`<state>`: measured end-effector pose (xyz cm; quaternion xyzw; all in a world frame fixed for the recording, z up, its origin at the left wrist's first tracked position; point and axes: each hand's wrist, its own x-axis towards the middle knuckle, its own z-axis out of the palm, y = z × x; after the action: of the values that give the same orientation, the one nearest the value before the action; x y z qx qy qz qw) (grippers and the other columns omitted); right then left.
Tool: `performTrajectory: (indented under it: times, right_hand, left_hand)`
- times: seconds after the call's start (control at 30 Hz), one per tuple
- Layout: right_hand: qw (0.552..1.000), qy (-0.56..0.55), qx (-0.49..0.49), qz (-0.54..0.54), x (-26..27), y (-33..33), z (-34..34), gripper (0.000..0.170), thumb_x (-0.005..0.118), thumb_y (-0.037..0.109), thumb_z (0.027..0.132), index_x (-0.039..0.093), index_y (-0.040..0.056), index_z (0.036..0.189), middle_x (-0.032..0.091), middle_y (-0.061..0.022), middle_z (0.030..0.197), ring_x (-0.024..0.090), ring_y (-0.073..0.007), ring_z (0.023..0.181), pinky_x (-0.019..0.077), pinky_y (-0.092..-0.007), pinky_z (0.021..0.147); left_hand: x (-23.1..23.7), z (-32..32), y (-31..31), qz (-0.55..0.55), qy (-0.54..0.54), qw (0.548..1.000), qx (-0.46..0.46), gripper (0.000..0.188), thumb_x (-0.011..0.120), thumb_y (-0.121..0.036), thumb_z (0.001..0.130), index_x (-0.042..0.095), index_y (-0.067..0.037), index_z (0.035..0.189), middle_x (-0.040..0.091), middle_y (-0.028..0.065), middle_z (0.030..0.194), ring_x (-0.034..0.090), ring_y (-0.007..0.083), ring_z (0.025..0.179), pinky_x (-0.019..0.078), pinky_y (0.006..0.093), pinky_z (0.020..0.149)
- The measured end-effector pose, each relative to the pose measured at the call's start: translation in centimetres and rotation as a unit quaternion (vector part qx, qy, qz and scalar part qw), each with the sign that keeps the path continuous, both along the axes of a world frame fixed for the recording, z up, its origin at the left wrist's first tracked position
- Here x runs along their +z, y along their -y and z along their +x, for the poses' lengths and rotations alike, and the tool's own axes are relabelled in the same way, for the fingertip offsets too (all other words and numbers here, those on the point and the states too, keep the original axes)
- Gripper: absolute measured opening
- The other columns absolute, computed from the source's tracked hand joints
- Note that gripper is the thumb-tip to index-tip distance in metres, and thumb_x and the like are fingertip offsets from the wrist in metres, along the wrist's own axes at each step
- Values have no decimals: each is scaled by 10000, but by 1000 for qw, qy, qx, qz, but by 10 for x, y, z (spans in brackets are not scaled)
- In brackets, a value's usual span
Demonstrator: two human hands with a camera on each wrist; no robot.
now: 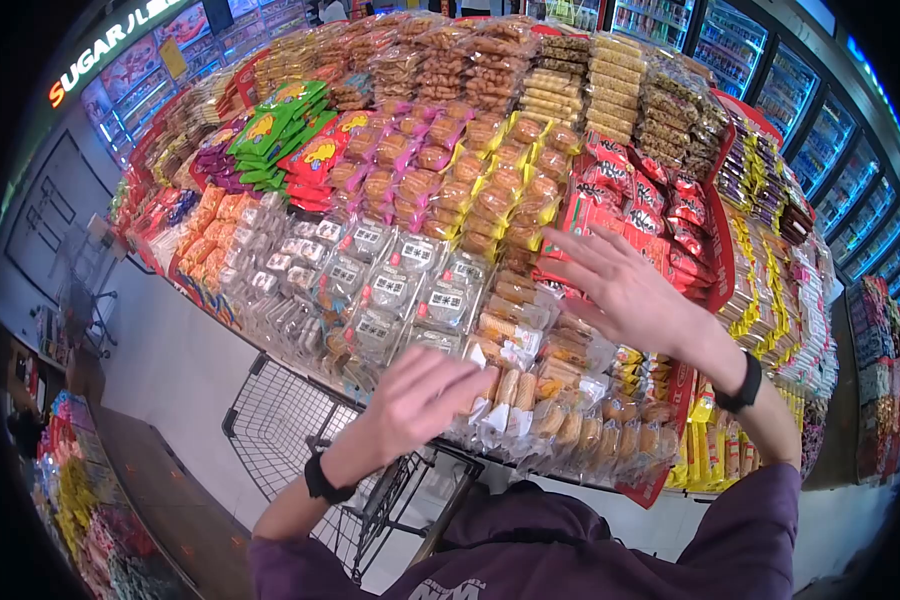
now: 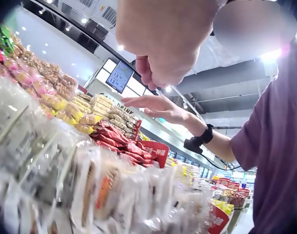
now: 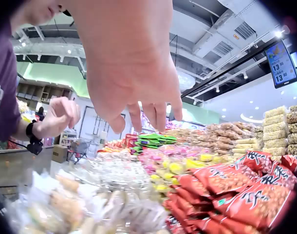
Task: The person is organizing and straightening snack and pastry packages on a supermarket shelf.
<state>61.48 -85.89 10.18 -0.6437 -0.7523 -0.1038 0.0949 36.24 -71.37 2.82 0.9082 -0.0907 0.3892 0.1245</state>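
Observation:
My left hand (image 1: 417,402) hovers over the near edge of a snack display, close above packs of wafer-like rolls (image 1: 510,388). In the right wrist view the left hand (image 3: 61,116) holds nothing, its fingers loosely bent. My right hand (image 1: 625,292) is farther forward and to the right, above the red snack bags (image 1: 685,205). Its fingers are extended and nothing is in them; the left wrist view shows this hand (image 2: 165,108) from the side. Between the hands and to the left lie clear packs with white labels (image 1: 390,290).
Yellow-edged packs (image 1: 515,185), green bags (image 1: 275,130) and orange packs (image 1: 210,235) fill the sloping display. A black wire cart (image 1: 280,425) stands against its near side. Glass-door fridges (image 1: 785,100) line the back right. A red divider (image 1: 720,235) runs along the right.

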Motion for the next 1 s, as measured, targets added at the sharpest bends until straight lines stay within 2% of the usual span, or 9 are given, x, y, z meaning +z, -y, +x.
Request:
performTrajectory:
  times: [0.17,0.3,0.43,0.57,0.6,0.73,0.77,0.83,1.0]
  right_hand:
    - [946,-269,142,-114,-26,63,-71,141,647,47,834,612,11,966,573,-109,913,609,-310,854,520,-409,817]
    - [857,-437,188,-200,-87,80,-133,181,612,-10,789,598,-8,970,565,-114,973,588,-292,967,533,-389,799]
    - [880,-365,158,-260,-201,84,-159,315,572,5,838,580,36,1151,565,-138,1136,588,-311,1063,506,-402,899]
    - [889,-325,113,-301,-275,78,-175,571,612,-12,777,475,58,1327,563,-147,1125,554,-329,1127,505,-412,909]
    - [896,-299,130,-301,-303,78,-179,578,598,42,846,410,74,1392,561,-151,1138,559,-325,1125,502,-419,907]
    - [891,-307,93,-322,-328,65,-203,471,547,186,971,406,101,1412,574,-151,1110,602,-346,1037,511,-430,845]
    - [907,-326,91,-249,-331,61,-207,396,542,166,968,470,103,1352,621,-162,967,644,-348,904,520,-438,771]
    - [861,-377,66,-336,-322,48,-202,284,546,125,951,540,84,1232,642,-160,813,655,-358,769,509,-451,681]
    - [882,-365,67,-290,-320,37,-211,216,580,113,911,550,57,1117,661,-163,758,627,-400,700,478,-465,613]
  left_hand:
    - [-61,-86,60,-120,-101,987,-26,284,674,27,705,682,7,989,641,108,985,632,257,822,529,345,688]
    - [-142,-126,85,-209,-235,948,42,305,691,2,669,642,-39,968,636,89,1011,639,277,816,539,382,681]
    - [-190,-152,100,-301,-443,834,132,310,688,-235,816,640,-32,1045,668,153,939,658,352,790,541,419,705]
    - [-231,-162,106,-264,-533,792,136,442,686,-394,846,643,-6,1054,663,217,853,656,396,810,533,455,713]
    - [-237,-162,108,-271,-547,780,141,463,686,-412,845,641,7,1037,652,233,837,653,404,829,531,466,720]
    - [-255,-166,101,-276,-559,770,135,494,694,-436,840,654,35,982,634,257,811,639,429,818,521,491,728]
    - [-255,-168,99,-280,-564,765,137,491,697,-434,838,657,38,965,633,258,813,636,430,812,518,495,728]
    - [-258,-168,97,-285,-565,761,144,487,703,-429,834,662,46,932,630,258,815,630,434,799,514,502,728]
    - [-260,-169,92,-250,-566,767,172,373,702,-335,837,675,37,828,651,246,775,646,425,787,518,506,726]
